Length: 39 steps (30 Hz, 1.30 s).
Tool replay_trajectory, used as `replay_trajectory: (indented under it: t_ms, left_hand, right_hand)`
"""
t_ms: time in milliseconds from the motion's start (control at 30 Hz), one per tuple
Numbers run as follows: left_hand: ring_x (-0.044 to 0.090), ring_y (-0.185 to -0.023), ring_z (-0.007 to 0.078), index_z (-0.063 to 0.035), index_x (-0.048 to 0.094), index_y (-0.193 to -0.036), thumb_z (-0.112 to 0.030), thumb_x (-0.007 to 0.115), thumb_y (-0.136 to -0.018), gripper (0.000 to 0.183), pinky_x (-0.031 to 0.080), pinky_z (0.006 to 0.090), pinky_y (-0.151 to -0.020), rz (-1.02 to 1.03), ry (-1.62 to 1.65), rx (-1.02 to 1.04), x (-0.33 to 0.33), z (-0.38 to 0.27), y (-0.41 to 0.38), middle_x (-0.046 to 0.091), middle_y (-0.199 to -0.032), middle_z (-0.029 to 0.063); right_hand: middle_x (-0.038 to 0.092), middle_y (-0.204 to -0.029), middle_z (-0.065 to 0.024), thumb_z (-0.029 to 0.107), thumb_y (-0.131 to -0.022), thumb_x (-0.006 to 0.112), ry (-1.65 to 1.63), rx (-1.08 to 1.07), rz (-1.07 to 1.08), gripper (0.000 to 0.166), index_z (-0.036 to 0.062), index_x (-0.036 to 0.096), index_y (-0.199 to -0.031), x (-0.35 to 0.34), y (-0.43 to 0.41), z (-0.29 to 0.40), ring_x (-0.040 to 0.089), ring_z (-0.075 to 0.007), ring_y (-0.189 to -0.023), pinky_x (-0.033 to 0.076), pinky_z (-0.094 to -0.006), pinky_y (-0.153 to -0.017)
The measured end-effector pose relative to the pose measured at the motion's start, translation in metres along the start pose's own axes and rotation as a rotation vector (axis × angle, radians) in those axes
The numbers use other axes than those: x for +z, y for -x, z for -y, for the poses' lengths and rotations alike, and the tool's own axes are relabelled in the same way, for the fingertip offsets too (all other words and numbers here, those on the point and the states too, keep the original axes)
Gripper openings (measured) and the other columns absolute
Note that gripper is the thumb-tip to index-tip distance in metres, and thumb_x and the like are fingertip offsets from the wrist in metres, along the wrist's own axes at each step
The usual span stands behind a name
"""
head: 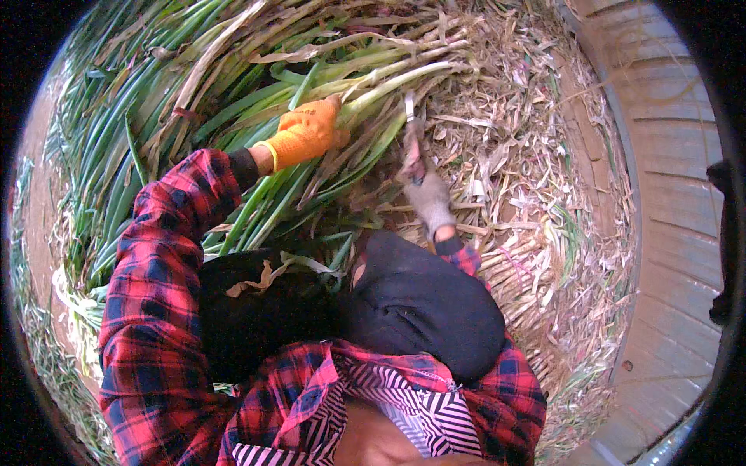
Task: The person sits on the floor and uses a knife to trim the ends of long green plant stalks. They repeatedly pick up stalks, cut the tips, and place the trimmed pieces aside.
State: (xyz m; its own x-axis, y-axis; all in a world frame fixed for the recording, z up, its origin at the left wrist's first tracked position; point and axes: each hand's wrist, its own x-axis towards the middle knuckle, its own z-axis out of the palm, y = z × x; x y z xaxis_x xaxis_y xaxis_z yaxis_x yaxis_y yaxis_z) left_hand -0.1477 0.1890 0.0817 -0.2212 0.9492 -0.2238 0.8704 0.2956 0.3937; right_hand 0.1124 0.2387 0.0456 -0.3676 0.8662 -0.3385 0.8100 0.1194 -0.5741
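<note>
My left hand (309,133), in an orange knitted glove, is closed around the stalks of a green onion (387,84) in the upper middle of the head view. The pale root ends point right and the green leaves trail to the lower left. In a dirty greyish glove, my right hand (428,195) is to the right of the stalks and grips the handle of a small knife (410,108), whose short metal blade points up towards them. The knife hand is slightly blurred. Under and behind the left hand lies a large heap of long green onions (128,134).
Dry peelings and trimmed leaves (501,151) litter the ground on the right. Bundled onions (518,262) lie near my right forearm, beside a pink tie. A corrugated metal sheet (670,204) curves along the right edge. My dark-clad knees (425,297) are below the hands.
</note>
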Motion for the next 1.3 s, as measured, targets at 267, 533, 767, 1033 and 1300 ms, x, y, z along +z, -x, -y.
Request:
replay_trajectory:
  t_ms: [267, 533, 767, 1033, 1300]
  left_hand:
    - [0.063, -0.089, 0.0383, -0.0006, 0.050, -0.104, -0.032, 0.067, -0.081, 0.043, 0.051, 0.0478, -0.069, -0.065, -0.119, 0.098, 0.007, -0.001, 0.011, 0.064, -0.094, 0.0207]
    - [0.066, -0.078, 0.0365, 0.0000, 0.048, -0.110, -0.036, 0.064, -0.085, 0.046, 0.051, 0.0482, -0.057, -0.125, -0.139, 0.131, 0.015, 0.002, 0.011, 0.066, -0.083, 0.0186]
    - [0.066, -0.083, 0.0391, -0.0006, 0.050, -0.107, -0.039, 0.067, -0.084, 0.048, 0.051, 0.0487, -0.067, -0.059, -0.147, 0.045, 0.012, 0.004, 0.008, 0.066, -0.084, 0.0224]
    - [0.065, -0.083, 0.0400, -0.0021, 0.049, -0.109, -0.043, 0.062, -0.087, 0.048, 0.051, 0.0504, -0.068, -0.071, -0.112, 0.087, 0.012, 0.006, 0.011, 0.066, -0.086, 0.0215]
    - [0.064, -0.085, 0.0400, -0.0028, 0.043, -0.121, -0.041, 0.062, -0.086, 0.054, 0.050, 0.0509, -0.068, -0.097, -0.131, 0.122, 0.016, -0.005, 0.021, 0.065, -0.094, 0.0207]
  right_hand:
    - [0.065, -0.098, -0.0251, 0.042, -0.075, 0.071, 0.333, 0.009, 0.173, 0.064, 0.0104, 0.046, -0.125, 0.009, 0.022, -0.017, 0.064, -0.0423, -0.093, 0.050, -0.0491, -0.083]
    - [0.066, -0.095, -0.0247, 0.042, -0.075, 0.070, 0.240, 0.013, 0.059, 0.057, 0.0058, 0.052, -0.116, 0.001, 0.020, -0.009, 0.064, -0.0430, -0.091, 0.051, -0.0475, -0.078]
    - [0.065, -0.105, -0.0249, 0.045, -0.072, 0.072, 0.262, 0.030, 0.186, 0.065, 0.0044, 0.054, -0.119, 0.008, -0.013, -0.018, 0.063, -0.0408, -0.100, 0.050, -0.0463, -0.086]
    - [0.065, -0.106, -0.0246, 0.043, -0.069, 0.073, 0.211, -0.043, 0.359, 0.067, 0.0088, 0.052, -0.123, 0.010, -0.010, -0.020, 0.062, -0.0428, -0.099, 0.049, -0.0458, -0.089]
    - [0.067, -0.088, -0.0232, 0.053, -0.074, 0.069, 0.258, -0.113, 0.103, 0.067, 0.0090, 0.054, -0.122, 0.019, -0.010, -0.031, 0.065, -0.0410, -0.083, 0.051, -0.0486, -0.077]
